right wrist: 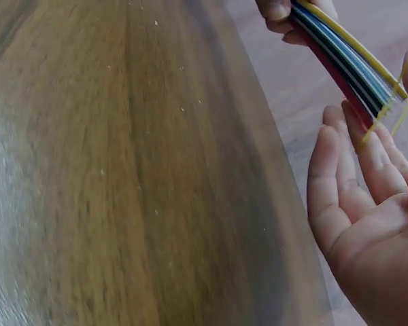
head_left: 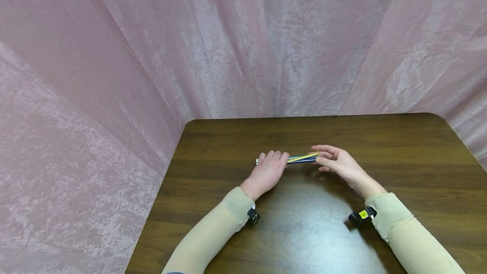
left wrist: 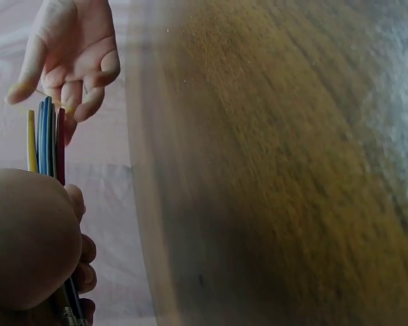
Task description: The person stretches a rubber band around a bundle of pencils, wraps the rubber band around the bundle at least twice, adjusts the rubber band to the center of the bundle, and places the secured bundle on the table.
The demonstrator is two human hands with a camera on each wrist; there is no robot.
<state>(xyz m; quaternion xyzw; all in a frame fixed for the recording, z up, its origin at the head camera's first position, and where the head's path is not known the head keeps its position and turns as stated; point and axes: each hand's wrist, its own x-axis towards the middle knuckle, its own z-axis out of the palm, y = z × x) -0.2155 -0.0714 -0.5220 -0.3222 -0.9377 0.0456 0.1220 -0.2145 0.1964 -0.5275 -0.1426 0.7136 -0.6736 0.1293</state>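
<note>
The left hand is wrapped tight around a bunch of thin sticks. They are long and skinny, and I see yellow, blue, red and some dark ones. Most of the part I can see pokes out between the two hands, and a few pale ends peek out on the other side of the left hand.

The right hand is just beside the tips, with its fingers and thumb spread apart. A thin yellow band is pulled between its thumb and fingertips, right by the ends of the sticks. I can't tell if the band touches them.

Both hands are up over a brown wooden table. Behind each hand there is a pale sleeve with a little black camera at the wrist. Past the hands hangs a shiny pink cloth.
</note>
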